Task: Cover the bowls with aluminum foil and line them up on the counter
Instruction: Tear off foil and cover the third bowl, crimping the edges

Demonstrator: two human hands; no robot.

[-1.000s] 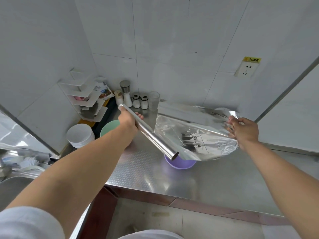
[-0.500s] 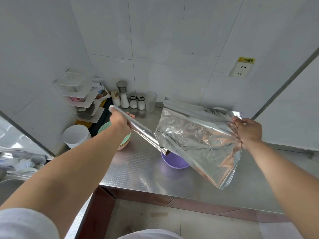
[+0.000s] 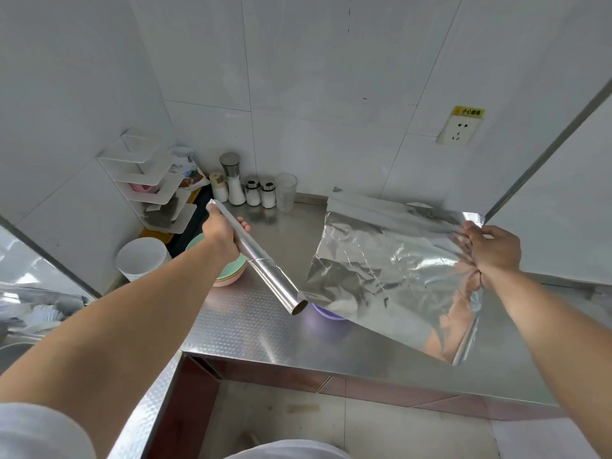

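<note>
We have a sheet of foil free of the roll and no bowl covered yet: the step in hand is carrying that sheet to the first bowl.

Nearest us, the foil roll point(image 3: 256, 256) slants from upper left down to lower right, its open core end hanging above the steel surface point(image 3: 251, 329). Our left hand point(image 3: 222, 234) has its grip wrapped round the upper part of the roll. No foil appears to run from the roll to the sheet; a gap shows between them.

To the right, the foil sheet point(image 3: 390, 273) hangs in the air, creased and sagging toward its lower right corner. Our right hand point(image 3: 493, 251) has its grip pinched on the sheet's right edge. The sheet is held at that one edge only.

Under the sheet's lower left edge, the purple bowl point(image 3: 326, 313) stands on the surface, mostly hidden by foil. Farther left, a stack of bowls point(image 3: 228, 276), green on top, sits behind the left forearm, with a white bowl stack point(image 3: 142, 256) beyond it.

At the back wall stand the seasoning jars point(image 3: 245, 190) and a corner rack point(image 3: 149, 180).

Next move, in our judgement: set the roll down on the surface to free the left hand, then spread the sheet with both hands over the purple bowl and press it round the rim. Thin foil tears and crumples readily, so the pull should stay even.
</note>
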